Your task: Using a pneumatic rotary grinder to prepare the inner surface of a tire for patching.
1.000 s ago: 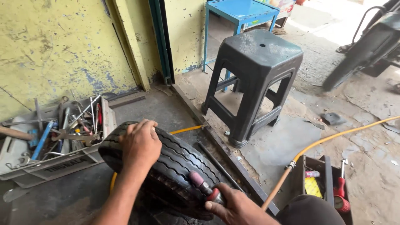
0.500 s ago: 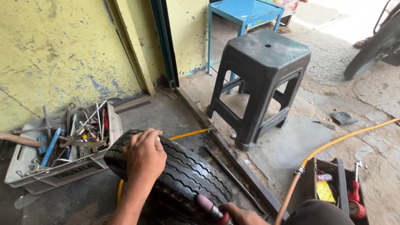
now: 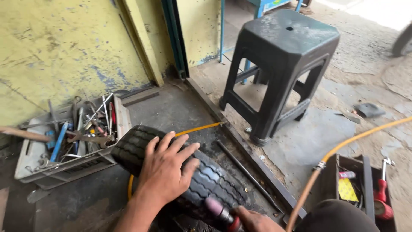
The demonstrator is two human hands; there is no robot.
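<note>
Pressing flat on tyre [image 3: 206, 180], L hand [image 3: 165, 172] splayed; R hand [image 3: 253, 221] clamped on pink-tipped tool [image 3: 219, 210] nr frame's btm edge.

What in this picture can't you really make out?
- Tool in the right hand: its working end is cut off by the bottom edge.
- Tyre: the middle is hidden under the left hand.
- Tools in the crate: too jumbled to tell apart.
- Hose: both ends run out of frame.
</note>
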